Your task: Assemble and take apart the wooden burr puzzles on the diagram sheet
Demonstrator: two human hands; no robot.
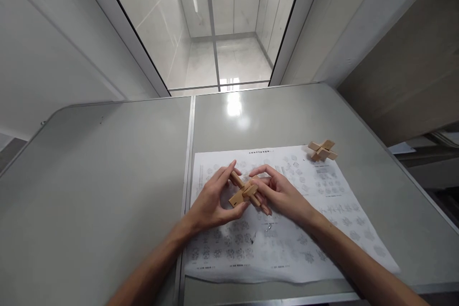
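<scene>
Between my two hands is a small wooden interlocking puzzle [245, 192], its light sticks crossing one another. My left hand [211, 197] grips it from the left, thumb at the near end and fingers at the far stick. From the right, my right hand [281, 192] pinches the puzzle's other side with thumb and fingers. The hands hold it just over a large printed sheet [287, 253] covered in small diagrams. At the sheet's far right corner rests a second wooden puzzle [322, 150], assembled into a cross shape and touched by neither hand.
The sheet lies on a grey-green table [107, 191]. A metal seam strip [188, 153] runs across the tabletop left of the sheet. Beyond the far edge stands a framed glass door [215, 24], with pale cabinets behind it. A brown panel [405, 67] is at the right.
</scene>
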